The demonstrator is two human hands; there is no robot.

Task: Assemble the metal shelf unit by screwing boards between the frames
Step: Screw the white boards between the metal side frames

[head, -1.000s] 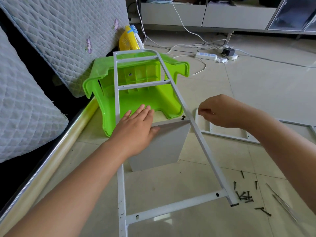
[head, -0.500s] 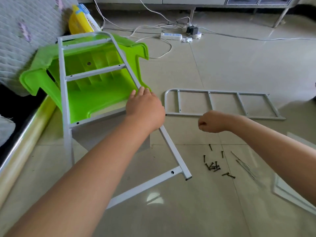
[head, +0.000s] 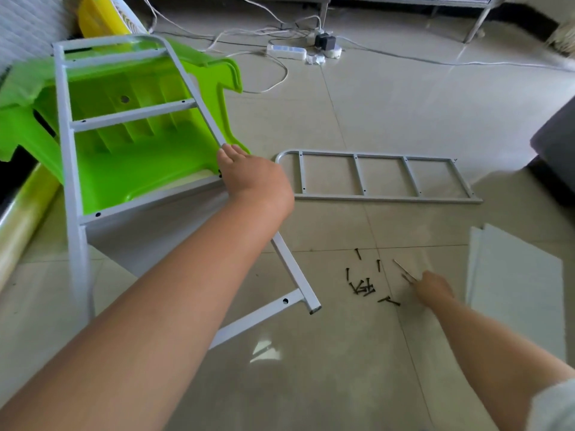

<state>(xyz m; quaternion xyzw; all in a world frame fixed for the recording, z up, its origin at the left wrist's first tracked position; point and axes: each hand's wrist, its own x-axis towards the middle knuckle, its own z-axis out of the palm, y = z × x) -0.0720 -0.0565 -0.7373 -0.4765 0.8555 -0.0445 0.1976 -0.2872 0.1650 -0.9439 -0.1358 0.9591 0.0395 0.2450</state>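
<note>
A white metal frame (head: 74, 194) leans tilted over a green plastic stool (head: 130, 169), with a white board (head: 161, 231) fixed under its middle rung. My left hand (head: 253, 183) grips the frame's right rail. My right hand (head: 434, 289) is low on the floor, fingers touching a thin metal tool (head: 404, 270) beside a scatter of dark screws (head: 365, 284); whether it holds the tool is unclear. A second frame (head: 376, 178) lies flat on the tiles beyond.
More white boards (head: 516, 284) lie at the right. A power strip (head: 286, 51) and cables trail across the far floor. A yellow bottle (head: 96, 17) and quilted mattress stand at the left. A dark object (head: 557, 150) sits at the right edge.
My right hand dropped from mid-air down to the tool by the screws. My left hand slid from the board onto the frame's right rail. The view swung right.
</note>
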